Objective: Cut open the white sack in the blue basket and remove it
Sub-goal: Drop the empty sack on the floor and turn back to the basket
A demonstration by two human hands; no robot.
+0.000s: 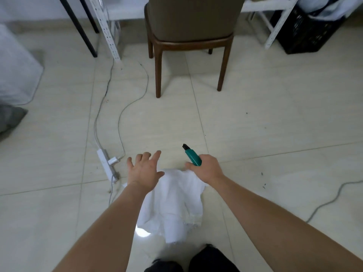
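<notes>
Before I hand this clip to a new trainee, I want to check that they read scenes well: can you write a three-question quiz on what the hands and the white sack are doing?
1. True or false: the left hand grips the white sack.
2. Which hand holds the green cutter? A) left B) right C) neither
3. Fill in: the white power strip lies on the floor to the ____ of the left hand.

Key:
1. False; its fingers are spread and hold nothing.
2. B; the right hand grips the cutter, and the sack hangs below that hand.
3. Left.
</notes>
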